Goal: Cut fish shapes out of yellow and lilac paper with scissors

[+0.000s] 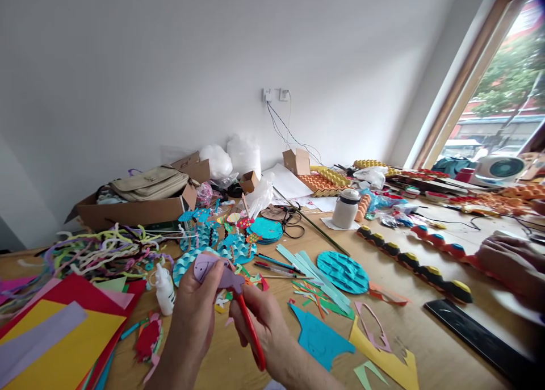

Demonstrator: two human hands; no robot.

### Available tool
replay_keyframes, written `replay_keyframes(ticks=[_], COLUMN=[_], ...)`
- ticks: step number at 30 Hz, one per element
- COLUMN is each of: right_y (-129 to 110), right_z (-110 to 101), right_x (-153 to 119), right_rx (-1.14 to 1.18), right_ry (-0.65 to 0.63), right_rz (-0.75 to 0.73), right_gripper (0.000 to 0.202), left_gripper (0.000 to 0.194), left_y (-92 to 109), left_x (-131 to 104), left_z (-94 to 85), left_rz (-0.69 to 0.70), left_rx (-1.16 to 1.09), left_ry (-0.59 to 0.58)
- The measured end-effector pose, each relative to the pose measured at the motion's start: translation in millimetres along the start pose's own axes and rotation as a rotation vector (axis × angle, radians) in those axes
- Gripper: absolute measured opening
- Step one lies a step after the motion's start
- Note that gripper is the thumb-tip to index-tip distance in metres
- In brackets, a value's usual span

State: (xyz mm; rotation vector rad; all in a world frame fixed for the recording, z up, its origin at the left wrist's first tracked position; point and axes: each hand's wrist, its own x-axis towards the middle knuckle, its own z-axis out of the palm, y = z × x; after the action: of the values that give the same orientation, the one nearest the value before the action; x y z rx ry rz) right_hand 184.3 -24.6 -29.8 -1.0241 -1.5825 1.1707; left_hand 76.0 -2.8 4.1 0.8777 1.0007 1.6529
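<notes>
My left hand (198, 305) holds a purple paper shape (219, 273) with pencil marks on it, pinched between thumb and fingers. Red-handled scissors (252, 330) are in my right hand (266, 327), their blades up against the paper's right part. How far the blades are apart is hard to make out. Just left of my left hand stands a white glue bottle (164, 289). Beyond my hands, small paper fish (244, 222) stand on blue wavy paper bases (200, 259).
Coloured paper sheets (76, 344) lie at the left, below pipe cleaners (114, 251). Blue scrap (321, 336) and yellow scrap (383, 359) lie to the right, near a black phone (472, 333). Another person's hand (508, 259) rests by a painted egg-carton strip (438, 242).
</notes>
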Motion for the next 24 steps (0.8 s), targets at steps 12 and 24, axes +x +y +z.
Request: replay_keyframes(ticks=[12,24], right_y=[4.0,3.4], right_z=[-0.4,-2.1], right_x=[-1.6,-2.9], right_rx=[0.056,-0.005], right_ry=[0.0,0.033], right_rz=[-0.032,-0.03], right_gripper=[0.041,0.038], left_gripper=[0.018,0.019], left_y=[-4.7,-6.3], left_x=[-0.9,-1.3], left_z=[0.0,-0.9], left_rz=[-0.004,0.009], left_rx=[0.003,0.066], left_ry=[-0.007,-0.041])
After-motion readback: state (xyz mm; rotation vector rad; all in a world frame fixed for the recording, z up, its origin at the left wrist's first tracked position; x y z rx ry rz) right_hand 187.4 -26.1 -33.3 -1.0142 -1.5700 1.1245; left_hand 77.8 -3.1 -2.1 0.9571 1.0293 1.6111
